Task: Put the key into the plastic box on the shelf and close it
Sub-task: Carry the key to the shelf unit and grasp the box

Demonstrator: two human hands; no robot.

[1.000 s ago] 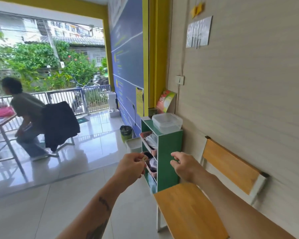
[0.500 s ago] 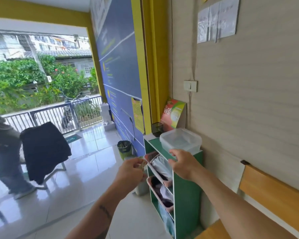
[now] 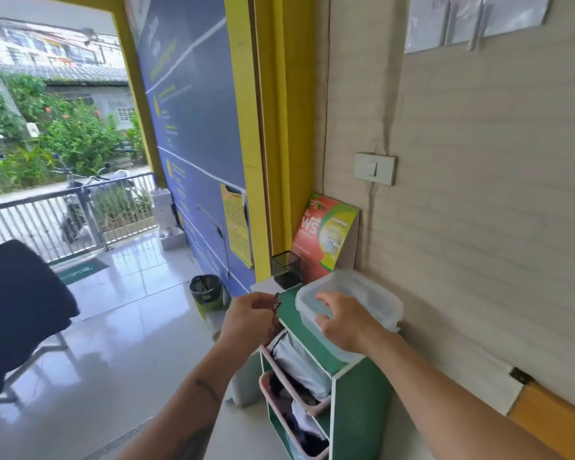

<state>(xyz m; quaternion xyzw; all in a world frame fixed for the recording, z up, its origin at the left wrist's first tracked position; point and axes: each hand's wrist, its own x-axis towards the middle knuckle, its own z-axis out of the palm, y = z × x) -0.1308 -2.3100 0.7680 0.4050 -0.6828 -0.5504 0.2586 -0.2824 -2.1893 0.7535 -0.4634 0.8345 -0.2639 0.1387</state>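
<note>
A clear plastic box (image 3: pixel 369 295) with its lid on stands on top of the green shelf (image 3: pixel 362 390) against the wall. My right hand (image 3: pixel 341 320) rests on the near edge of the box lid, fingers spread over it. My left hand (image 3: pixel 248 318) hovers just left of the shelf top, pinching a small dark key (image 3: pixel 276 305) between thumb and fingers. The key tip points toward the box.
A small dark cup (image 3: pixel 286 268) and a red-green leaflet (image 3: pixel 324 237) stand behind the box. Pink trays of clothes (image 3: pixel 296 386) fill the shelf. A green bin (image 3: pixel 206 293) sits on the floor at left, a dark-draped chair (image 3: pixel 17 310) farther left, a wooden bench (image 3: pixel 551 423) at right.
I have stepped closer to the shelf. My right hand has risen onto the box lid, and my left hand with the key has come up beside the shelf top.
</note>
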